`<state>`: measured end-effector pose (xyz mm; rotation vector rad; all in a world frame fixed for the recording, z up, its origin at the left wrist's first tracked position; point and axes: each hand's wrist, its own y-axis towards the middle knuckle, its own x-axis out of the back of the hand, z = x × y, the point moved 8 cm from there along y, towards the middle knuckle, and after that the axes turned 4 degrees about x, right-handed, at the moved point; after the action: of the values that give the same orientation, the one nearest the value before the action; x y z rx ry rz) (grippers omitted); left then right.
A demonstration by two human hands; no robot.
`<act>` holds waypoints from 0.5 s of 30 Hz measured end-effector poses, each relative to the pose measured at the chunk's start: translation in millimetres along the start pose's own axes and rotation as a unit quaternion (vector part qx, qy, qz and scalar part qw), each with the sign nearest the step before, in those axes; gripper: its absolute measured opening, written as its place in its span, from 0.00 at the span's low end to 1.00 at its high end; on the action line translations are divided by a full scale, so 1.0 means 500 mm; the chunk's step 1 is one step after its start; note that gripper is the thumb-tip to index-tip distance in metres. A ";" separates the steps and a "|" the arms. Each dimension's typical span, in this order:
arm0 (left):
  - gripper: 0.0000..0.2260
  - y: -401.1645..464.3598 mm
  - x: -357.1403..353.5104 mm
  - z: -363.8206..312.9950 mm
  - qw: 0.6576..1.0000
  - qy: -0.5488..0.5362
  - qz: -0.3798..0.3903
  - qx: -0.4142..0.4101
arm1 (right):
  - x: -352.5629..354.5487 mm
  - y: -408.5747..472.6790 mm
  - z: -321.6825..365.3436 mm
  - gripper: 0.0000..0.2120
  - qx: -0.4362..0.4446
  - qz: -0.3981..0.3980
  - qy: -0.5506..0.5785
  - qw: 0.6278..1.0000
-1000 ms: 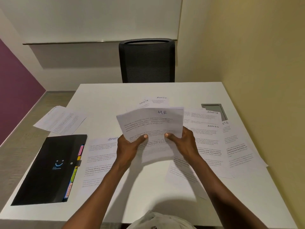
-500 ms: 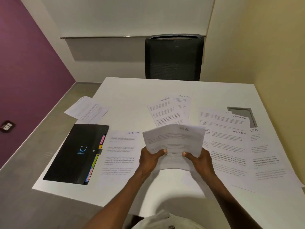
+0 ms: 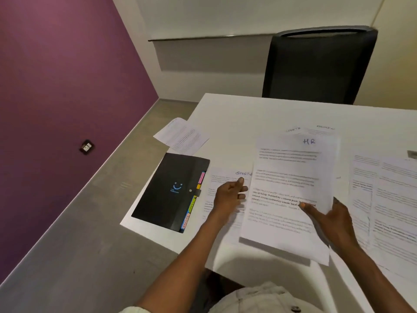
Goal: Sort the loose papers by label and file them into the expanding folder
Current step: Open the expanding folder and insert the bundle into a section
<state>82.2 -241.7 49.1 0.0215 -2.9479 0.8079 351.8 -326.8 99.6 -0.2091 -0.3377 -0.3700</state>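
A stack of papers labelled "HR" (image 3: 291, 181) is held above the white table (image 3: 237, 114). My right hand (image 3: 329, 215) grips its right edge, thumb on top. My left hand (image 3: 229, 195) is off the stack's left edge, fingers loosely apart, holding nothing, over a sheet labelled "SPORTS" (image 3: 223, 177). The black expanding folder (image 3: 171, 190) lies closed at the table's left edge, coloured tabs (image 3: 194, 202) along its right side. More sheets labelled "SPORTS" and "ADMIN" (image 3: 320, 129) peek out behind the stack.
Several printed sheets (image 3: 388, 199) spread over the table's right side. One loose sheet (image 3: 181, 135) overhangs the left table edge beyond the folder. A black mesh chair (image 3: 320, 66) stands at the far side. A purple wall and grey floor lie to the left.
My left hand has let go of the HR stack and moved left toward the folder. The stack now hangs from my right hand alone. The view has turned left.
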 end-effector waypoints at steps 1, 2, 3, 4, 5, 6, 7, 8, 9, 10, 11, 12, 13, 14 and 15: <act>0.10 0.021 0.050 0.011 0.999 -0.002 -0.041 0.006 | -0.005 -0.005 0.003 0.25 -0.010 -0.015 0.004 1.000; 0.07 0.042 0.104 0.021 0.996 0.017 -0.091 0.003 | -0.010 -0.008 0.005 0.25 -0.019 -0.030 0.007 0.999; 0.06 0.061 0.157 0.029 0.989 0.058 -0.139 0.000 | -0.016 -0.013 0.009 0.25 -0.028 -0.042 0.006 0.999; 0.07 0.078 0.205 0.036 0.979 0.104 -0.178 0.002 | -0.023 -0.019 0.012 0.25 -0.039 -0.051 0.002 0.998; 0.06 0.097 0.245 0.045 0.968 0.152 -0.200 0.005 | -0.031 -0.026 0.015 0.25 -0.047 -0.060 -0.004 0.997; 0.05 0.117 0.273 0.052 0.959 0.199 -0.200 -0.001 | -0.038 -0.034 0.018 0.24 -0.054 -0.069 -0.009 0.996; 0.04 0.133 0.292 0.054 0.951 0.247 -0.185 -0.015 | -0.046 -0.043 0.021 0.24 -0.060 -0.076 -0.013 0.995; 0.06 0.147 0.304 0.053 0.938 0.300 -0.168 -0.036 | -0.054 -0.051 0.023 0.24 -0.067 -0.084 -0.017 0.994; 0.10 0.162 0.311 0.055 0.921 0.353 -0.150 -0.061 | -0.062 -0.058 0.025 0.24 -0.075 -0.091 -0.021 0.993; 0.14 0.180 0.317 0.057 0.902 0.397 -0.136 -0.097 | -0.071 -0.065 0.023 0.24 -0.084 -0.098 -0.024 0.991; 0.17 0.197 0.319 0.064 0.883 0.438 -0.115 -0.121 | -0.078 -0.072 0.022 0.25 -0.094 -0.105 -0.027 0.990; 0.19 0.209 0.320 0.068 0.867 0.468 -0.097 -0.143 | -0.085 -0.078 0.020 0.25 -0.101 -0.114 -0.032 0.988; 0.19 0.222 0.320 0.073 0.853 0.489 -0.084 -0.163 | -0.091 -0.085 0.018 0.26 -0.109 -0.122 -0.040 0.986; 0.18 0.232 0.322 0.078 0.841 0.498 -0.079 -0.198 | -0.096 -0.092 0.015 0.26 -0.118 -0.130 -0.049 0.983; 0.16 0.239 0.319 0.087 0.828 0.508 -0.064 -0.229 | -0.102 -0.099 0.014 0.26 -0.126 -0.137 -0.056 0.981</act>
<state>-84.1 -159.8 -35.0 -0.1803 -1.9859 -0.0021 285.9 -353.7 94.3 -0.4357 -0.4328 -0.6758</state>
